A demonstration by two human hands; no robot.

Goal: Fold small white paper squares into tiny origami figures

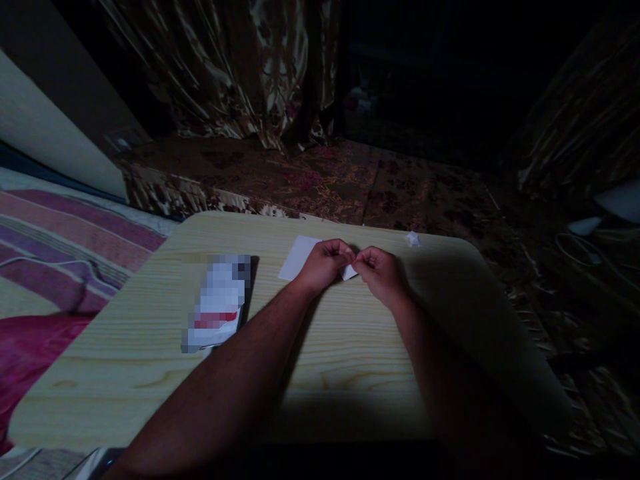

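Observation:
My left hand (325, 262) and my right hand (381, 270) meet over the far middle of a light wooden table (150, 347). Both are closed in a pinch on a small white piece of paper (349, 272) held between the fingertips just above the tabletop. A white sheet of paper (299, 258) lies flat on the table, partly under my left hand. A tiny white folded paper shape (413, 239) rests near the table's far edge, to the right of my right hand.
A white and red packet (219, 303), blurred out, lies on the table left of my arms. A striped blanket (60, 247) covers the left side. Patterned curtains (225, 67) and a floral floor covering (325, 180) lie beyond the table. The right side is dark.

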